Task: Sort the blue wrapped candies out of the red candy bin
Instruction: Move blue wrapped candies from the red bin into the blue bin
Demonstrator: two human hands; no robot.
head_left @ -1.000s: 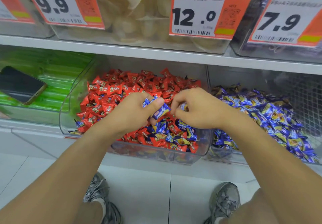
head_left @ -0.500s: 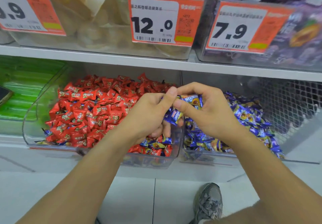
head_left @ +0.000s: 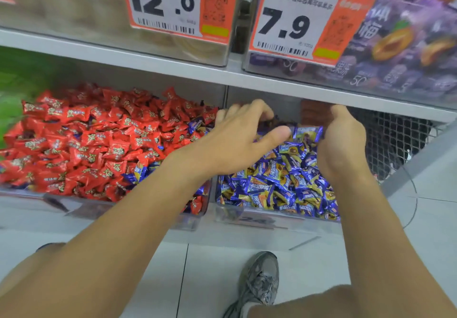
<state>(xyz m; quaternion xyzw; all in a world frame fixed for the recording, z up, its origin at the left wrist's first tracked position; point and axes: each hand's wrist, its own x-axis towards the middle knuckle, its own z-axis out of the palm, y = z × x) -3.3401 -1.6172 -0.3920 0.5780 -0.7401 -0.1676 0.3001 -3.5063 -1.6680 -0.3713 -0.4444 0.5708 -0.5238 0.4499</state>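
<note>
Lower shelf [head_left: 247,237]: grey, carrying two clear bins side by side, touching. Left bin [head_left: 128,215] filled with red candies [head_left: 81,144], a few blue wrapped candies [head_left: 138,171] mixed in near front right corner. Right bin [head_left: 267,221] filled with blue candies [head_left: 277,184]. Upper shelf [head_left: 173,68]: grey, carrying clear containers fronted by price tags 12.0 [head_left: 178,3] and 7.9 [head_left: 301,21]. Contents of left upper container blurred.

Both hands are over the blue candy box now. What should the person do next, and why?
Probably go back to the red candy bin with the left hand for more strays. Both hands, the right hand too, are over the blue candy bin, but blue wrapped candies still lie among the red ones near the bin's front and right side. Whether the hands still hold candy is hard to tell.
</note>
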